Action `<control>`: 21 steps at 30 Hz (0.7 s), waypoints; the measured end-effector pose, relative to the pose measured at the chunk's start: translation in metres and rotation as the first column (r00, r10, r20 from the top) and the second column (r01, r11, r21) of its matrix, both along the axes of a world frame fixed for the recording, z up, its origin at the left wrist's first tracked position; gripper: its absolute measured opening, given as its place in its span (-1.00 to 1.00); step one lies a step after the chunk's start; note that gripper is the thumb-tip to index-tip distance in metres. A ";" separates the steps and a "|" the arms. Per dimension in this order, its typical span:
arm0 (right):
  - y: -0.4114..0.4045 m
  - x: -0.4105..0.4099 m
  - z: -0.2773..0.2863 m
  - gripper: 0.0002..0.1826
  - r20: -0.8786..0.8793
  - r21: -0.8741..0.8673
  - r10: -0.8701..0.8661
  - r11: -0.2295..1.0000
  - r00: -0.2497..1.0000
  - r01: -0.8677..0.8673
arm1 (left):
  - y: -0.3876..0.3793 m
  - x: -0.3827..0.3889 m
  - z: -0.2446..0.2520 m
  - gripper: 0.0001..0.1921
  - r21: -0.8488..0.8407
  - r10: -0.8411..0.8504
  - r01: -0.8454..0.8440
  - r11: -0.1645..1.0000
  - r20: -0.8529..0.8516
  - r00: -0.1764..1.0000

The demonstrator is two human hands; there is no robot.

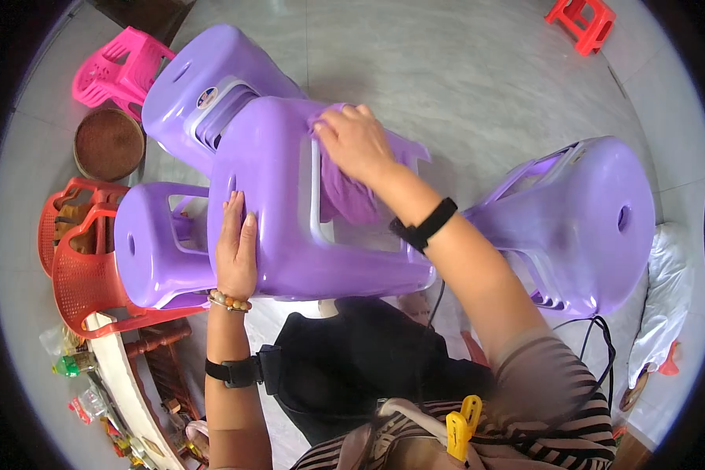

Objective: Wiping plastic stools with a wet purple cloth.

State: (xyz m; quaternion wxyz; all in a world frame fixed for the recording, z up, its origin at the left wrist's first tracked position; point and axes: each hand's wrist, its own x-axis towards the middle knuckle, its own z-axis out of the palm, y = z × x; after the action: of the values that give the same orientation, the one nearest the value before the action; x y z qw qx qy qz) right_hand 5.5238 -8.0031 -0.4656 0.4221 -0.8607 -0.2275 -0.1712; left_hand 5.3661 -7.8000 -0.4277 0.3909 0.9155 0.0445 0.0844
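A purple plastic stool (276, 258) lies tipped on its side before me, its seat towards the left. My left hand (237, 252) rests flat against the seat beside its slot, thumb spread a little from the fingers. A purple cloth (346, 191) is bunched under my right hand (355, 141), which presses it on the stool's upper side edge; part of the cloth hangs over the opening between the legs. The right fingertips are partly hidden by the cloth.
More purple stools stand behind (211, 64), at the left (153, 241) and, stacked, at the right (593, 223). Red plastic armchairs (88, 282), a pink chair (123, 64) and a round brown stool (108, 144) are at the left. Black cables (605, 341) hang at the right.
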 end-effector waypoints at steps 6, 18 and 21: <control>-0.012 0.014 -0.019 -0.71 -0.184 -0.071 -0.086 0.995 0.979 0.074 | 0.005 0.003 0.001 -0.51 -0.007 0.030 -0.030 1.000 -0.037 0.999; -0.047 0.034 -0.120 -0.59 -0.395 -0.173 -0.301 0.952 0.868 0.251 | 0.024 0.002 -0.004 -0.51 -0.118 -0.069 0.062 0.991 -0.060 0.996; -0.070 0.041 -0.107 -0.54 -0.561 -0.204 -0.324 0.946 0.762 0.252 | 0.016 0.008 -0.009 -0.51 -0.145 -0.078 0.067 0.987 -0.075 0.994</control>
State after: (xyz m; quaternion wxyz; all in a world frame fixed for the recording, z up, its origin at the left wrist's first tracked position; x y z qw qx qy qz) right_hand 5.5648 -8.0731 -0.5730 0.3895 -0.9186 0.0397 0.0540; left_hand 5.3736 -7.7841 -0.4367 0.4558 0.8890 0.0326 0.0298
